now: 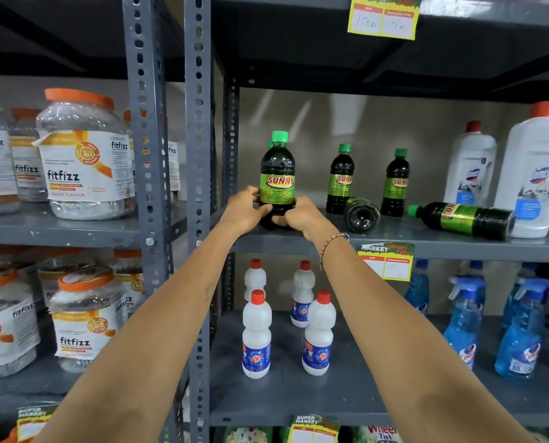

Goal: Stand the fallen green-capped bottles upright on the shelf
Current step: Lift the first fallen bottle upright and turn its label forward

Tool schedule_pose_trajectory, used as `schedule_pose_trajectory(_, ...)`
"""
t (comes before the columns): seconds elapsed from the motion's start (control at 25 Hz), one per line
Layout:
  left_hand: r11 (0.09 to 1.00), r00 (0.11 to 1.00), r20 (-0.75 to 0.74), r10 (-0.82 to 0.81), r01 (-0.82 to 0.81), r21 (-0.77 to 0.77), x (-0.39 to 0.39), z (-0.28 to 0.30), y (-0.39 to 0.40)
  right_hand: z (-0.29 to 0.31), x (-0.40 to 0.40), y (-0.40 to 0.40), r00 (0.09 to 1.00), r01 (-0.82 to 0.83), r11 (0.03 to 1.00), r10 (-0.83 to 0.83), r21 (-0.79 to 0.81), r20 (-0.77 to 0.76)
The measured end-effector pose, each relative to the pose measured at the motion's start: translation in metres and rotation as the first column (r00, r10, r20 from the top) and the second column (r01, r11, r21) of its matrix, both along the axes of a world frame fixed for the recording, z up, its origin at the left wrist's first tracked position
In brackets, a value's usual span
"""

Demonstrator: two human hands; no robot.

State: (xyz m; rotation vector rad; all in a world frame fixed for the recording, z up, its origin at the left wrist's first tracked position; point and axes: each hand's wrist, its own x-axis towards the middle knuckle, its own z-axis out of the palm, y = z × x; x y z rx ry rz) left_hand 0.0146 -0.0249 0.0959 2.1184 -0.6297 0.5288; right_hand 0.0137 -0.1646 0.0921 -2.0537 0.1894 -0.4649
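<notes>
A dark green-capped "Sunny" bottle (277, 174) stands upright near the left end of the grey shelf (426, 243). My left hand (246, 212) and my right hand (301, 217) both grip its lower part from either side. Another green cap shows just behind it. Two more green-capped bottles stand upright further back, one (341, 179) in the middle and one (395, 182) to its right. Between them a fallen bottle (362, 215) lies with its base toward me. Another fallen bottle (464, 219) lies on its side at the right, cap pointing left.
Large white red-capped bottles (528, 174) stand at the shelf's right end, touching the fallen bottle. A perforated steel upright (199, 123) borders the left. Orange-lidded jars (84, 155) fill the neighbouring rack. Small white bottles (256, 337) and blue spray bottles (464, 318) stand on the shelf below.
</notes>
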Motion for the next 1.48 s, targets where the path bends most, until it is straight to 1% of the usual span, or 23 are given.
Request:
schedule_pose_trajectory(0.28,0.995,1.0,-0.016,-0.022,0.02,-0.097,-0.009,-0.006,0.006,0.005,-0.011,0.001,0.999,-0.038,0.999,0.038,-0.037,-0.02)
schedule_pose_trajectory(0.36,0.994,0.999,0.003,-0.034,0.034,-0.101,-0.034,-0.007,0.007,0.004,-0.038,-0.001,0.999,-0.052,0.998,0.051,-0.035,-0.004)
schedule_pose_trajectory(0.56,0.994,1.0,0.021,-0.021,0.023,-0.11,-0.038,-0.014,0.01,-0.001,-0.042,0.0,0.998,-0.054,0.994,0.056,-0.09,0.014)
schedule_pose_trajectory(0.76,0.987,0.999,0.033,-0.034,0.039,-0.157,-0.037,-0.017,0.01,-0.001,-0.045,0.001,0.997,-0.068,0.988,0.074,-0.138,0.035)
schedule_pose_trajectory(0.92,0.982,0.999,0.023,-0.024,0.027,-0.189,-0.035,-0.019,0.006,0.001,-0.051,-0.004,0.994,-0.1,0.985,0.106,-0.139,0.034)
schedule_pose_trajectory(1.08,0.974,0.999,0.0,-0.035,0.034,-0.222,-0.038,-0.022,0.002,-0.004,-0.059,-0.007,0.992,-0.092,0.992,0.099,-0.09,0.073)
schedule_pose_trajectory(1.2,0.977,1.0,-0.002,-0.021,0.02,-0.212,-0.04,-0.024,0.001,-0.004,-0.067,-0.007,0.986,-0.141,0.986,0.148,-0.087,0.079)
schedule_pose_trajectory(1.24,0.973,0.999,0.034,0.025,-0.016,-0.231,-0.042,-0.025,-0.001,-0.002,-0.069,-0.008,0.985,-0.151,0.982,0.158,-0.111,0.062)
schedule_pose_trajectory(1.28,0.961,0.991,0.102,0.089,-0.058,-0.27,-0.045,-0.029,-0.005,0.002,-0.072,-0.01,0.987,-0.143,0.978,0.152,-0.148,0.052)
schedule_pose_trajectory(1.32,0.946,0.964,0.213,0.159,-0.088,-0.311,-0.05,-0.034,-0.01,0.008,-0.076,-0.012,0.992,-0.092,0.976,0.107,-0.196,0.068)
schedule_pose_trajectory(1.36,0.939,0.914,0.345,0.216,-0.098,-0.328,-0.056,-0.039,-0.017,0.015,-0.079,-0.016,0.992,0.008,0.97,0.023,-0.243,0.124)
schedule_pose_trajectory(1.4,0.947,0.855,0.463,0.233,-0.09,-0.309,-0.063,-0.042,-0.026,0.023,-0.083,-0.022,0.979,0.127,0.95,-0.073,-0.285,0.193)
schedule_pose_trajectory(1.44,0.963,0.81,0.548,0.209,-0.072,-0.261,-0.069,-0.046,-0.036,0.03,-0.087,-0.029,0.956,0.238,0.913,-0.159,-0.331,0.248)
schedule_pose_trajectory(1.48,0.98,0.791,0.59,0.163,-0.059,-0.191,-0.073,-0.048,-0.048,0.037,-0.092,-0.038,0.933,0.33,0.86,-0.236,-0.388,0.271)
